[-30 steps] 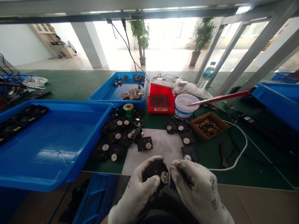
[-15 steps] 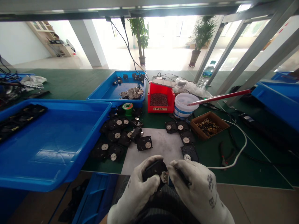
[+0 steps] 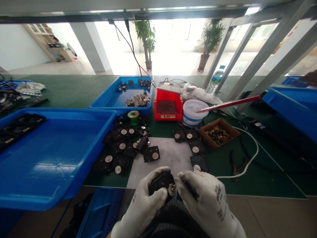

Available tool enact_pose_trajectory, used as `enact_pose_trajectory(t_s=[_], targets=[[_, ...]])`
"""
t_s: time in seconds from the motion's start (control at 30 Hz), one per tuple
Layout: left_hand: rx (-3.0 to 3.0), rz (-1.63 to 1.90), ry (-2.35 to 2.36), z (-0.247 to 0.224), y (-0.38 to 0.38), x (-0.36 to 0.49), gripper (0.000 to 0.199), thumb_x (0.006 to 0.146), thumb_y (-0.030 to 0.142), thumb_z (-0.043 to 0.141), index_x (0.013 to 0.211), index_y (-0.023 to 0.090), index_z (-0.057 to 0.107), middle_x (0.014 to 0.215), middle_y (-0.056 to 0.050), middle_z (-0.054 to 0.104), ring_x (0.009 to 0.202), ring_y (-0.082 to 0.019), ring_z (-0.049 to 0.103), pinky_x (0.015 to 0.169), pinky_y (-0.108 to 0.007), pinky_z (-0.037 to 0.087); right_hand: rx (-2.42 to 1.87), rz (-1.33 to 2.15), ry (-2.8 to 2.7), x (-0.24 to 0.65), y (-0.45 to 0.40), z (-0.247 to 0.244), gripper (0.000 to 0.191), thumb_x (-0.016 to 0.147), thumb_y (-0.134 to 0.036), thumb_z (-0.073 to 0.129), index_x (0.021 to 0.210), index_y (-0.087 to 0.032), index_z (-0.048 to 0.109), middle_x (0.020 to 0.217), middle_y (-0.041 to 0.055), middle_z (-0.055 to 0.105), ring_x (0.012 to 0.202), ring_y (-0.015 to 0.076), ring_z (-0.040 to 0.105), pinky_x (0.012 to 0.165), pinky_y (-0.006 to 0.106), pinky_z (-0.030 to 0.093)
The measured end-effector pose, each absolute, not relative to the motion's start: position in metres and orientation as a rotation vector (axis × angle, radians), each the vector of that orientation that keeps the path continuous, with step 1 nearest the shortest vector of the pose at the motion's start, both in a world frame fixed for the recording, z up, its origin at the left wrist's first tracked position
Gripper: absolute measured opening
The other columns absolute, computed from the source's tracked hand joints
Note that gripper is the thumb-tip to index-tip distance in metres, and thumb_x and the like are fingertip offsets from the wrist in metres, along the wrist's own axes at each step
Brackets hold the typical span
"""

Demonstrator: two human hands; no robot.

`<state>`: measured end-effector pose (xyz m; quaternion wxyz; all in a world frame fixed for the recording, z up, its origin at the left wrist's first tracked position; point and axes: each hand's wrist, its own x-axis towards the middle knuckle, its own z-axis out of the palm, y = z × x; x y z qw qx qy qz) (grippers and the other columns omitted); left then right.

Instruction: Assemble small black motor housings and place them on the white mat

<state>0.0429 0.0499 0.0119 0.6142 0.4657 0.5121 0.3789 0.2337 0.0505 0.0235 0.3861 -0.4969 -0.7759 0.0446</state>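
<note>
Black housing (image 3: 159, 181), one, with silver disc (image 3: 172, 189): located at the near edge of the green table (image 3: 71, 89), between two gloved hands. Left hand (image 3: 151, 201): closed around the housing, thumb across its face. Right hand (image 3: 206, 195): fingers curled just beside the disc; what they grip is mostly hidden, cannot tell. Step, as judged: close work at the disc edge; the next move calls for a steady left hold and fine right fingertip control. Counted: loose housings left of centre (image 3: 151, 154), at least seven, some overlapping; loose housings at right (image 3: 195, 147), four; white sheet (image 3: 170, 152), one; green spool (image 3: 134, 121), one; red bin (image 3: 158, 116), one; white bucket (image 3: 190, 121), one; cardboard box (image 3: 207, 138), one; pliers (image 3: 235, 172), one pair, near right.
</note>
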Motion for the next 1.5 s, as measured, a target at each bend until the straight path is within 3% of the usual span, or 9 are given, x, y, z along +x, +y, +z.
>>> enact_pose_trajectory(t_s=[0.27, 0.47, 0.67, 0.93, 1.5], targets=[[1.020, 0.844, 1.160, 0.009, 0.049, 0.042, 0.053, 0.081, 0.035, 0.072, 0.131, 0.019, 0.069, 0.119, -0.011, 0.078, 0.114, -0.035, 0.071, 0.094, -0.038, 0.059, -1.308, 0.131, -1.984, 0.232, 0.050, 0.022, 0.027, 0.101, -0.024, 0.060, 0.074, -0.024, 0.063, 0.064, -0.0015, 0.068, 0.058, 0.0174, 0.065, 0.065, 0.032, 0.039], [0.995, 0.867, 1.159, 0.002, 0.049, 0.042, 0.055, 0.079, 0.041, 0.074, 0.129, 0.019, 0.071, 0.120, -0.012, 0.078, 0.114, -0.036, 0.071, 0.096, -0.040, 0.059, -1.317, 0.177, -1.967, 0.231, 0.048, 0.017, 0.026, 0.101, -0.024, 0.059, 0.075, -0.023, 0.063, 0.067, -0.0007, 0.070, 0.061, 0.0175, 0.066, 0.067, 0.031, 0.039], [0.999, 0.876, 1.194, -0.006, 0.051, 0.040, 0.059, 0.078, 0.044, 0.075, 0.130, 0.016, 0.072, 0.130, -0.014, 0.076, 0.129, -0.038, 0.065, 0.103, -0.039, 0.057, -1.321, 0.177, -1.946, 0.228, 0.050, 0.016, 0.028, 0.101, -0.024, 0.057, 0.073, -0.023, 0.063, 0.064, -0.0002, 0.070, 0.058, 0.0166, 0.067, 0.065, 0.030, 0.038], [1.053, 0.889, 1.197, -0.011, 0.052, 0.036, 0.061, 0.078, 0.050, 0.076, 0.130, 0.018, 0.073, 0.128, -0.013, 0.077, 0.127, -0.038, 0.066, 0.105, -0.038, 0.057, -1.331, 0.242, -1.955, 0.228, 0.051, 0.016, 0.026, 0.101, -0.024, 0.058, 0.075, -0.023, 0.062, 0.067, -0.0018, 0.072, 0.060, 0.0161, 0.067, 0.065, 0.030, 0.037], [1.092, 0.841, 1.229, -0.009, 0.058, 0.035, 0.056, 0.077, 0.043, 0.073, 0.127, 0.018, 0.073, 0.124, -0.012, 0.078, 0.118, -0.037, 0.070, 0.101, -0.040, 0.058, -1.261, 0.234, -1.948, 0.227, 0.056, 0.002, 0.022, 0.100, -0.021, 0.060, 0.078, -0.023, 0.061, 0.066, -0.0046, 0.068, 0.058, 0.0130, 0.063, 0.064, 0.029, 0.034]])
